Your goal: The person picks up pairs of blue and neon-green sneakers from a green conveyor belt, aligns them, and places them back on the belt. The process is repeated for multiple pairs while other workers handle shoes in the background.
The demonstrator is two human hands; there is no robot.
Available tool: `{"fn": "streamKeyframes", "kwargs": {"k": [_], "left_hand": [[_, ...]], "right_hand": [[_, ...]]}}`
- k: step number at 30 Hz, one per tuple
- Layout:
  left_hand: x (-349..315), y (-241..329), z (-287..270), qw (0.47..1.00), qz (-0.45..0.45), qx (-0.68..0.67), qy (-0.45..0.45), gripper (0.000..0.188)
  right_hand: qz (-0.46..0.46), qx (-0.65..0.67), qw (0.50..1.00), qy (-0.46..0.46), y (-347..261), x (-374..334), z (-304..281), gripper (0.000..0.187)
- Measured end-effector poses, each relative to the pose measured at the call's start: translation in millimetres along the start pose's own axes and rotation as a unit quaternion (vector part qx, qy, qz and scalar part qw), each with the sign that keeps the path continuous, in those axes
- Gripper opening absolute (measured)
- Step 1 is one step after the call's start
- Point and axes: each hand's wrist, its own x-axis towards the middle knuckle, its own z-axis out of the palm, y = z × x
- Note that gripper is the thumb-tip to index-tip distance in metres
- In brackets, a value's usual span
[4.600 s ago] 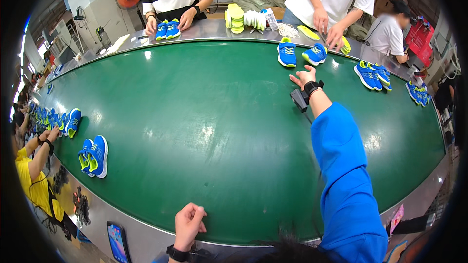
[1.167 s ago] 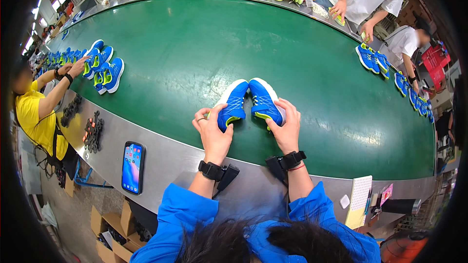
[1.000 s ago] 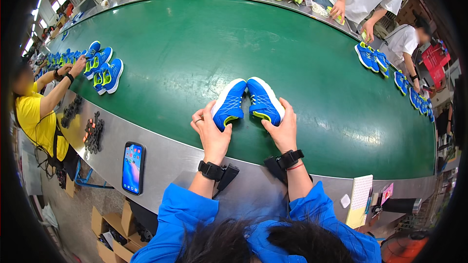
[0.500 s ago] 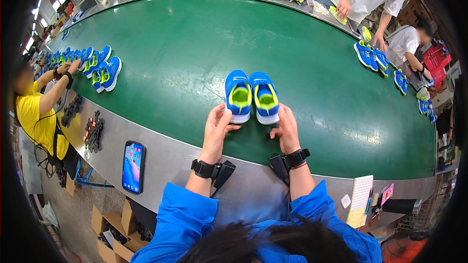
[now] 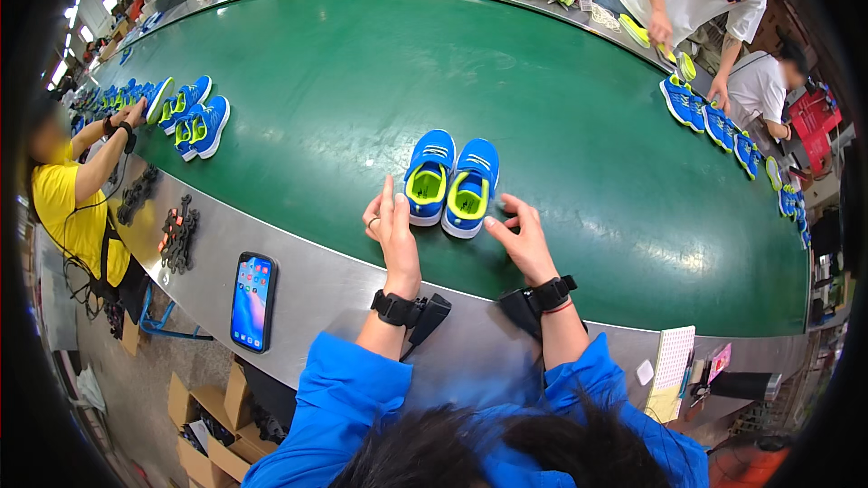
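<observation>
Two blue sneakers with lime-green linings and white soles stand side by side on the green belt, toes pointing away from me. The left sneaker (image 5: pixel 429 172) is close to the fingers of my left hand (image 5: pixel 396 233), which are stretched out and hold nothing. By the heel of the right sneaker (image 5: pixel 473 185) is my right hand (image 5: pixel 525 239), open, thumb and fingers apart. Its thumb tip is near the heel; whether it touches I cannot tell. Black straps with small devices circle both my wrists.
A phone (image 5: pixel 252 302) and dark plastic parts (image 5: pixel 179 237) lie on the metal edge at left. A person in yellow (image 5: pixel 68 208) handles sneakers at far left. More sneakers (image 5: pixel 680 101) line the right side near people in white. A notepad (image 5: pixel 670 370) lies at lower right.
Both hands have let go of the sneakers and opened. The pair now rests on the belt, tilted slightly toward the right at the toes. The person in yellow has lifted a sneaker.
</observation>
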Motion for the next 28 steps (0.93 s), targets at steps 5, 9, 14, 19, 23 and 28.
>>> {"fn": "streamKeyframes", "kwargs": {"k": [5,9,14,19,23,28], "left_hand": [[2,-3,-4,0.999,-0.030,0.002,0.041,0.042],[8,-11,-5,0.998,-0.008,-0.001,0.057,0.036],[9,-10,-4,0.996,-0.010,-0.011,0.087,0.031],[11,-13,2,0.989,-0.009,-0.028,0.147,0.033],[13,-10,1,0.975,0.039,-0.059,0.212,0.039],[27,-44,5,0.981,-0.006,0.026,0.195,0.047]], "right_hand": [[-0.171,-0.177,0.963,0.106,-40,-16,12,0.058],[-0.252,-0.280,0.926,0.023,-87,-17,46,0.056],[-0.245,-0.463,0.851,-0.046,-84,19,79,0.033],[-0.242,-0.442,0.859,-0.086,-132,62,77,0.032],[-0.247,-0.407,0.874,-0.103,-186,86,104,0.034],[-0.365,-0.348,0.852,-0.140,-187,86,166,0.069]]}}
